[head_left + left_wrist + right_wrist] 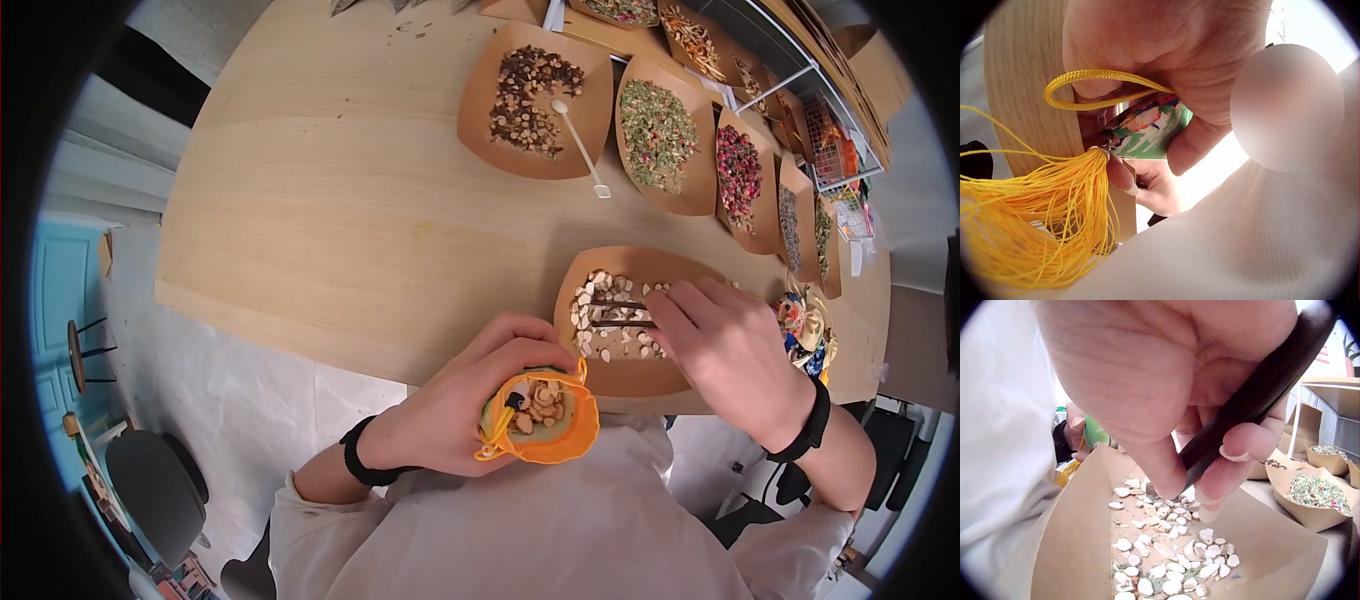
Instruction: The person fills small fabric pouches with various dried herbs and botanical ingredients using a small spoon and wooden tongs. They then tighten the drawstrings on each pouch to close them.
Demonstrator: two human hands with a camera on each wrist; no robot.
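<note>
My left hand [480, 400] grips a small drawstring pouch [570, 440] with an orange lining, its mouth facing up. Tan dried slices show inside it. In the left wrist view the pouch's green flowered cloth [1147, 128] shows between fingers and thumb, with a yellow cord loop [1085, 76] and a long yellow tassel [1054, 212] hanging from it. My right hand [725, 345] pinches dark tongs [1241, 412] over a brown paper tray [630, 378]. Both prongs reach down among pale dried slices [1172, 572] in that tray.
Behind stands a tray of dark brown bits [540, 85] with a pale small spoon [580, 145] across it. A green herb tray [655, 130], a rosebud tray [740, 175] and others line the right side. Colourful pouches [800, 325] lie right of my right hand.
</note>
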